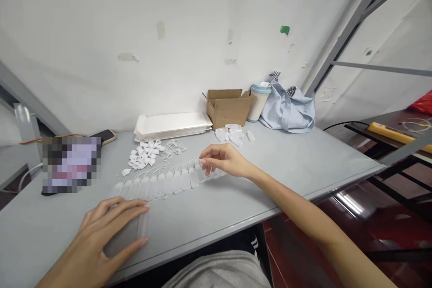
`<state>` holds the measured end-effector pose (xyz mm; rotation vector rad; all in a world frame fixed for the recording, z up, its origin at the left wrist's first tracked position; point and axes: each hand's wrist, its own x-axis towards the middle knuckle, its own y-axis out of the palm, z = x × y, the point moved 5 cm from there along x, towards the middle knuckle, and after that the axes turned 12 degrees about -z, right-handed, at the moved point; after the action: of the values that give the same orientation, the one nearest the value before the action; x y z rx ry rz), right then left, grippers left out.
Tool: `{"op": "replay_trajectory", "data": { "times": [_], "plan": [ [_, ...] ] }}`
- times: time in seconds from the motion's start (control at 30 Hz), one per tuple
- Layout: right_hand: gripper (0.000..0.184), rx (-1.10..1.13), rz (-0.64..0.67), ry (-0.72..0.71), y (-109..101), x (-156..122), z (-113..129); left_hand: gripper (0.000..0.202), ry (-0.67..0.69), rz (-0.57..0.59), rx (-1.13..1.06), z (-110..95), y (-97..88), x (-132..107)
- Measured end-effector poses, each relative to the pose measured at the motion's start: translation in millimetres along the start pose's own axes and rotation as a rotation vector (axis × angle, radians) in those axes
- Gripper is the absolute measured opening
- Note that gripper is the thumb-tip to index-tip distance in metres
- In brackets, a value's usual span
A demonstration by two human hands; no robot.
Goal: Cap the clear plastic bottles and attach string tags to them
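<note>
Near the front edge at left, my left hand (104, 234) has its thumb and fingertips at the two ends of a clear plastic piece (143, 225) lying on the table. My right hand (224, 159) is closed in a pinch on a small white corded piece (201, 164) at the right part of a row. That row of clear flat plastic pieces (165, 183) lies side by side, with thin white cords at their far ends. Behind it are a heap of small white caps (143, 155) and a pile of white cord loops (173, 147).
Loose clear pieces (231, 134) lie before an open cardboard box (226, 110). White trays (173, 124) are stacked by the wall. A lidded cup (259, 101) and a light blue cloth bag (288, 110) stand right. At left are a blurred-out item (72, 164) and a phone (107, 136).
</note>
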<state>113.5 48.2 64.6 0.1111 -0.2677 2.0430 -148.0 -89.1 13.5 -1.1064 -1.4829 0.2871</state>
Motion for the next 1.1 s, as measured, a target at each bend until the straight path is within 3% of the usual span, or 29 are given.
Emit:
{"op": "replay_trajectory", "data": {
  "times": [0.2, 0.33, 0.43, 0.6, 0.7, 0.9, 1.1],
  "plan": [
    [0.018, -0.023, -0.04, -0.012, -8, 5, 3, 0.04, 0.04, -0.01, -0.008, -8, -14.3, 23],
    [0.022, -0.094, -0.135, -0.05, -26, 15, -2, 0.027, 0.039, -0.174, -0.022, -19, -27.2, 73],
    [0.021, -0.189, -0.247, -0.102, -48, 26, -11, 0.021, 0.039, -0.224, 0.03, -22, -24.3, 116],
    [0.013, -0.728, -0.4, -0.289, -78, 42, -25, 0.023, 0.146, -0.216, 0.238, -17, 6.9, 168],
    [0.018, -0.922, -0.399, -0.317, -86, 48, -32, 0.019, 0.201, -0.067, 0.304, -17, 43.7, 181],
    [0.021, -1.064, -0.344, -0.304, -91, 50, -41, 0.021, 0.341, 0.023, 0.367, -29, 98.3, 179],
    [0.027, -1.259, -0.279, -0.343, -83, 56, -49, 0.028, 0.402, 0.001, 0.382, -33, 109.5, 175]
  ]
}}
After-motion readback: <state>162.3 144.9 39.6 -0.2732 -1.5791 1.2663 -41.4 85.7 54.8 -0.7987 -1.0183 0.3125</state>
